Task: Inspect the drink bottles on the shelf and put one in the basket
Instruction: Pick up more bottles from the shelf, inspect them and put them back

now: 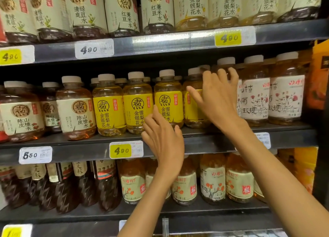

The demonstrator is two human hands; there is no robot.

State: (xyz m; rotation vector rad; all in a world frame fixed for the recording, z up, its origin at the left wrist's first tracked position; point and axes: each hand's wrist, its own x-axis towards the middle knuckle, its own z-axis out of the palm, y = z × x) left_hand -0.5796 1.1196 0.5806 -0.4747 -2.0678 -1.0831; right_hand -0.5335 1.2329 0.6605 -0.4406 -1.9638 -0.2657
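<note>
Bottles point(168, 101) with yellow labels stand in a tight row on the middle shelf point(89, 146), white caps up, more of the same behind them. Left of the row are cream-labelled bottles point(75, 110); to the right, white-labelled ones point(254, 97). No basket is in view.

Both hands are spread and empty. The left hand point(162, 138) hovers at the shelf edge, fingertips over the foot of one yellow bottle — whether it touches is not clear. The right hand point(219, 96) reaches farther in and higher, fingers fanned across the rightmost yellow bottle point(193, 103) and toward the caps behind.

Each bottle looks full, so it should have some heft for its build. The walls seem to be thin clear plastic, likely to give a little under a hard squeeze, and the glossy label may be slippery. The surest hold is probably round the labelled waist, thumb opposite fingers — or by the narrow neck under the cap, where neighbours leave room. Lifting straight out toward the near side should keep the row from toppling.
</note>
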